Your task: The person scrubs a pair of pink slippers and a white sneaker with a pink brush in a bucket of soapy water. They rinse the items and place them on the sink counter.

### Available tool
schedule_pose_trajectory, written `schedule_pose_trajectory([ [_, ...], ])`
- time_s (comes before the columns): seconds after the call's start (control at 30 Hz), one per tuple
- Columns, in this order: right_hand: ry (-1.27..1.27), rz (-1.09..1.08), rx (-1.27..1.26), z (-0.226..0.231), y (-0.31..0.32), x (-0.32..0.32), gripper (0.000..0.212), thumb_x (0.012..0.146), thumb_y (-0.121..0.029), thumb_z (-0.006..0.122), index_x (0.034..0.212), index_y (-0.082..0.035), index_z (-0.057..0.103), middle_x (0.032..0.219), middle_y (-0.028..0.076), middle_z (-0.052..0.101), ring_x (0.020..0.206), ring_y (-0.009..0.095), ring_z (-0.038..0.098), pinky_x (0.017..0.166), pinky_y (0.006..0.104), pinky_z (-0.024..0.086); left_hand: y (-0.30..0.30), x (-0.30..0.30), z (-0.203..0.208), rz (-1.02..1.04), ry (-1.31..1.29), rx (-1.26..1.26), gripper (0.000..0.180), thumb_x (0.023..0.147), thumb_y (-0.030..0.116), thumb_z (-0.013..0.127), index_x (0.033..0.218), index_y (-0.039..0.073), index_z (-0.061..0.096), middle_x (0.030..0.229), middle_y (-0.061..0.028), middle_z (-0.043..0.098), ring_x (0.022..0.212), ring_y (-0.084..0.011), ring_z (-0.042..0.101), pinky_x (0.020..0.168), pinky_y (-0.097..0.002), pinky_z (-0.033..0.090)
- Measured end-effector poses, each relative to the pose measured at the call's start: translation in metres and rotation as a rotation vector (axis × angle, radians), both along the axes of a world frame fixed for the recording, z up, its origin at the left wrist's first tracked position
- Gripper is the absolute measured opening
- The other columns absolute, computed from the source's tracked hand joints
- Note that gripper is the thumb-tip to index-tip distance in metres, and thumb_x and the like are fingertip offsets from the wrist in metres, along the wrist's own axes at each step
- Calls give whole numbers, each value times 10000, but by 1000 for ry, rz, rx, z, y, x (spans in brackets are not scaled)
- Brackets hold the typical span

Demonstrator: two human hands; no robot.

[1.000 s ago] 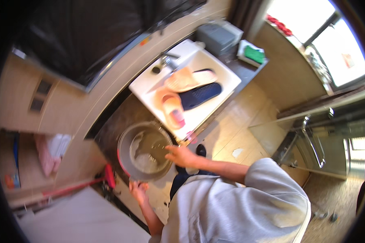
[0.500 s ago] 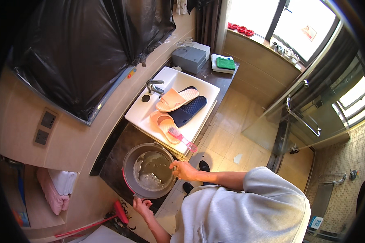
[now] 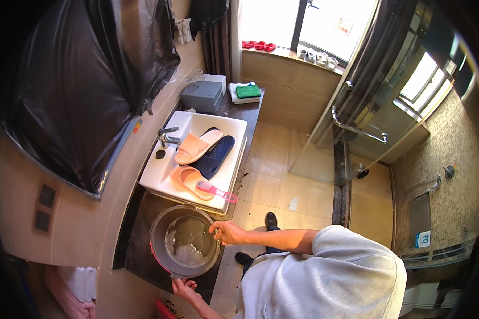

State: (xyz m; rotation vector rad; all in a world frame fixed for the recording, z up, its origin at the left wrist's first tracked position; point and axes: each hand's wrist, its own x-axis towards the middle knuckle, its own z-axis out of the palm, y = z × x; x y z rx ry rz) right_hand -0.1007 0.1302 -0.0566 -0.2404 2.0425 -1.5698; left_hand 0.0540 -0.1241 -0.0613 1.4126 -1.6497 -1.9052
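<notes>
A round grey basin (image 3: 161,229) with a red outer side stands on the dark counter (image 3: 138,226), cloudy water (image 3: 194,239) and some foam inside. My right hand (image 3: 229,232) is closed on the rim at the right. At the near side, my left hand (image 3: 184,288) has its fingers at the rim, partly hidden beneath it. Just beyond the basin is the white sink (image 3: 157,178). Peach slippers (image 3: 191,150) and dark blue slippers (image 3: 218,155) lie across it. A pink-handled brush (image 3: 223,194) rests on the nearer peach slipper.
A chrome faucet (image 3: 168,136) rises at the sink's left. Farther back are a grey box (image 3: 201,95) and a green cloth (image 3: 248,91) on white cloth. Black plastic (image 3: 85,95) covers the left wall. A glass door's handle (image 3: 356,129) stands right; folded towels (image 3: 79,284) lie lower left.
The whole view has shifted, so the sink and far counter appear farther left. Both hands are still at the basin's rim, and the water's surface pattern has changed.
</notes>
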Motion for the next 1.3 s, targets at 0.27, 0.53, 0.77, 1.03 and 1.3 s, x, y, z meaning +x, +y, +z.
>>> schedule_pose_trajectory([
  [0.27,353,250,-41,13,22,4,215,943,-128,623,1115,-19,690,744,146,692,641,265,695,620,385,559,-18,6,-20,47,-59,6,340,985,388,515,1209,157,625,895,-45,659,582,-135,550,506,-274,445],
  [0.53,352,4,19,17,155,-23,197,961,-148,625,1079,-27,727,843,137,745,694,209,729,659,348,578,20,-5,-13,392,154,-509,248,744,123,743,936,-29,708,629,-108,607,412,-170,465,368,-283,371],
  [0.77,-56,-282,-25,-30,289,-45,255,985,-201,618,1097,-2,732,753,80,717,604,113,646,564,294,538,116,-73,50,281,146,-600,294,913,188,632,1171,62,697,715,-13,569,552,-111,462,480,-256,358],
  [1.03,-164,-283,10,-40,379,-73,298,968,-219,619,1092,30,728,764,94,713,610,132,652,570,296,541,306,-172,48,-333,115,-210,252,922,6,591,1156,1,684,738,-44,611,523,-102,538,479,-251,468],
  [1.3,-202,-395,17,-61,436,-91,302,950,-205,627,1106,38,715,778,68,707,628,114,642,576,282,541,383,-230,65,-1332,-76,-748,347,838,69,691,1184,33,680,934,-185,697,803,-335,679,726,-409,537],
])
